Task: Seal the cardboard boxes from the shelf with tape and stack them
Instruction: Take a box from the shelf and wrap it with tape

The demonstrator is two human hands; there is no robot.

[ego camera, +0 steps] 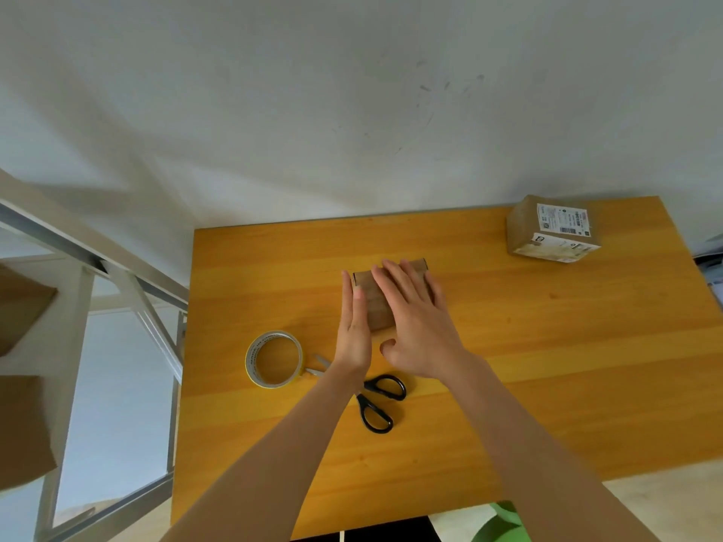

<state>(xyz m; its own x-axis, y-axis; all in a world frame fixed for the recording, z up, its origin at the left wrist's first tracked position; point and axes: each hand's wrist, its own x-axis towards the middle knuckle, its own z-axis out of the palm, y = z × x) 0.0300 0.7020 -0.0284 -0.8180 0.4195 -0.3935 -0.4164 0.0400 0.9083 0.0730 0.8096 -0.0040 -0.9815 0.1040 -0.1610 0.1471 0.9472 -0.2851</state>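
Note:
A small brown cardboard box [374, 303] sits in the middle of the orange wooden table [508, 346]. My left hand [354, 326] stands on edge with straight fingers against the box's left side. My right hand [418, 322] lies flat on top of the box, fingers straight and spread. A roll of clear tape with a yellow rim [274, 358] lies on the table to the left of my hands. Black-handled scissors [375, 400] lie just below my left wrist, blades partly hidden by it. A second cardboard box with white shipping labels [551, 230] stands at the table's far right corner.
A white metal shelf frame [129, 291] stands left of the table, with brown cardboard boxes [23, 424] on its levels at the left edge of view. A white wall rises behind the table. A green object [500, 522] shows below the table's near edge.

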